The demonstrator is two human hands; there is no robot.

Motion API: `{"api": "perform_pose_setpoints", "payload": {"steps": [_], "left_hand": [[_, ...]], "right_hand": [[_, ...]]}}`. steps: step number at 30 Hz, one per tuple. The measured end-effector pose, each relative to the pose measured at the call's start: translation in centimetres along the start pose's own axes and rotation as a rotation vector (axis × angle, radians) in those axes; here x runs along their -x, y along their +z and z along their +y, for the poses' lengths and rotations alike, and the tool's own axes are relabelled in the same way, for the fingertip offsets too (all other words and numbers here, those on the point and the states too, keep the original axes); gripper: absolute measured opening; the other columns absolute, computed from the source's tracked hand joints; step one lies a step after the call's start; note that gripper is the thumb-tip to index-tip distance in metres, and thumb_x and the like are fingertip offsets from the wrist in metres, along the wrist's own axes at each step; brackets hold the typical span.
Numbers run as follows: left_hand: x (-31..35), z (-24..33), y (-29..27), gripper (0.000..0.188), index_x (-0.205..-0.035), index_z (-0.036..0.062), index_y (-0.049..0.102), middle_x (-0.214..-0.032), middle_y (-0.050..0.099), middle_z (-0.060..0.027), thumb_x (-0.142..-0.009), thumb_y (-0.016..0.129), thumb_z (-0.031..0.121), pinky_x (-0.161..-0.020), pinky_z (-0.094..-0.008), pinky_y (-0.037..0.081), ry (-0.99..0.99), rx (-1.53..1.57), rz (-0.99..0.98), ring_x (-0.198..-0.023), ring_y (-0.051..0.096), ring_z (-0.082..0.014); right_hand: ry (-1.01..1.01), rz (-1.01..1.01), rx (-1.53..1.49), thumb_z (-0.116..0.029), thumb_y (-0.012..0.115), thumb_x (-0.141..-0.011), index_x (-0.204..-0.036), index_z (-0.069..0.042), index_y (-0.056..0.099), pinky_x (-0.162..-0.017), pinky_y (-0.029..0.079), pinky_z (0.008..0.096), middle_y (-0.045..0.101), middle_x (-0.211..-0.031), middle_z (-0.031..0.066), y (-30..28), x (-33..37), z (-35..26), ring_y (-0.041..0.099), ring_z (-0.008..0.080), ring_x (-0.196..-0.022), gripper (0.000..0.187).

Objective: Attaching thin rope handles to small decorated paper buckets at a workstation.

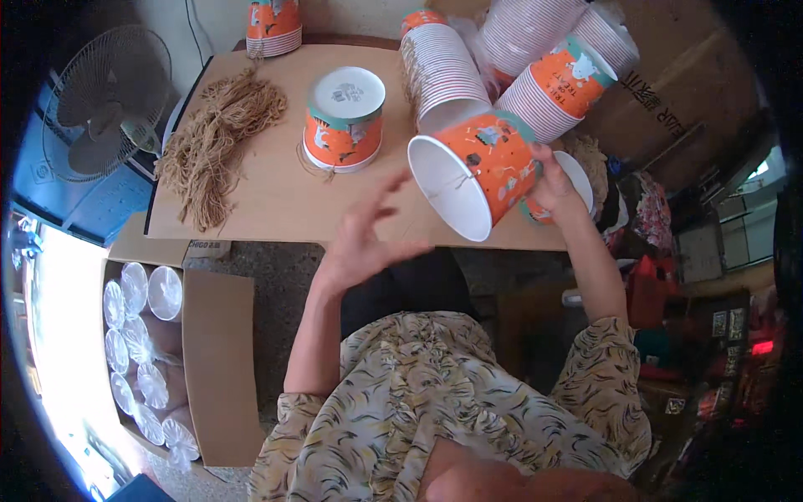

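Observation:
My right hand (pixel 554 182) grips an orange printed paper bucket (pixel 493 163) by its base end. The bucket is tilted, its white mouth facing left toward my left hand, and a thin strand shows across the opening. My left hand (pixel 361 238), slightly blurred, hovers at the table's near edge with fingers spread, holding nothing. Beyond it, another orange bucket (pixel 343 138) stands upside down on the brown table top (pixel 276 197), with a bit of string at its rim. A loose heap of tan string (pixel 217 142) lies on the left.
Nested bucket stacks (pixel 447 71) lean at the back right, and a shorter stack (pixel 274 29) stands at the back left. A fan (pixel 109 105) is left of the table. Below it, an open carton (pixel 219 360) holds several plastic-wrapped stacks.

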State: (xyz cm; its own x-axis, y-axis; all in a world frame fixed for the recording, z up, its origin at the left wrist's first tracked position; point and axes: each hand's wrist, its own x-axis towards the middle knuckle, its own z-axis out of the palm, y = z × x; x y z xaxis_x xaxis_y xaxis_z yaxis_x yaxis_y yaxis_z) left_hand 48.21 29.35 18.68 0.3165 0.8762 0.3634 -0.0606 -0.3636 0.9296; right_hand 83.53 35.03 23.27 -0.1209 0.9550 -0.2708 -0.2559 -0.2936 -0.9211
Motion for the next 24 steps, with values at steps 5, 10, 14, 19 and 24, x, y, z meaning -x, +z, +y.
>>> {"api": "perform_pose_setpoints", "payload": {"steps": [5,10,14,19,24], "left_hand": [[-1.3,1.1,0.4,0.080,-0.152,0.0024,0.043,-0.154,0.047,-0.0108,-0.086,0.081,0.028,-0.103,-0.0366,0.047,-0.150,0.488,-0.195,-0.137,0.047,-0.0219],[-3.0,1.2,2.0,0.060,-0.145,-0.0006,0.050,-0.141,0.059,-0.0117,-0.096,0.072,0.027,-0.089,-0.0283,0.050,-0.204,0.740,-0.187,-0.129,0.054,-0.0166],[-3.3,1.6,2.1,0.034,-0.121,0.0018,0.066,-0.109,0.073,-0.0063,-0.099,0.069,0.027,-0.075,-0.0248,0.049,-0.273,0.709,-0.209,-0.099,0.066,-0.0106],[-3.2,1.6,1.9,0.021,-0.102,0.0041,0.072,-0.084,0.073,-0.0019,-0.098,0.070,0.025,-0.065,-0.0216,0.048,-0.288,0.626,-0.097,-0.073,0.066,-0.0079],[-4.2,2.5,1.6,0.023,-0.083,0.0099,0.068,-0.070,0.063,0.0045,-0.096,0.074,0.028,-0.049,-0.0206,0.030,-0.311,0.517,-0.082,-0.055,0.046,-0.0017]], "right_hand": [[-0.081,-0.055,0.067,-0.043,0.081,-0.079,-0.148,-0.006,0.040,-0.113,0.042,0.0486,0.052,-0.145,0.0097,-0.5,-0.4,-1.8,0.051,0.0274,-0.135,0.088],[-0.134,-0.100,0.177,-0.040,0.080,-0.079,-0.151,-0.006,0.036,-0.114,0.041,0.0475,0.053,-0.144,0.0092,4.0,1.6,-4.3,0.051,0.0270,-0.135,0.090],[-0.217,-0.050,0.369,-0.045,0.076,-0.082,-0.139,0.002,0.051,-0.105,0.048,0.0434,0.063,-0.129,0.0122,5.8,2.5,-5.0,0.061,0.0230,-0.120,0.078],[-0.206,-0.080,0.480,-0.047,0.076,-0.078,-0.136,0.004,0.054,-0.104,0.048,0.0411,0.065,-0.126,0.0121,7.0,2.8,-6.0,0.061,0.0214,-0.119,0.080],[-0.295,-0.039,0.668,-0.052,0.075,-0.077,-0.136,0.002,0.057,-0.107,0.044,0.0398,0.065,-0.127,0.0130,7.2,2.6,-7.0,0.059,0.0224,-0.121,0.082]]}}
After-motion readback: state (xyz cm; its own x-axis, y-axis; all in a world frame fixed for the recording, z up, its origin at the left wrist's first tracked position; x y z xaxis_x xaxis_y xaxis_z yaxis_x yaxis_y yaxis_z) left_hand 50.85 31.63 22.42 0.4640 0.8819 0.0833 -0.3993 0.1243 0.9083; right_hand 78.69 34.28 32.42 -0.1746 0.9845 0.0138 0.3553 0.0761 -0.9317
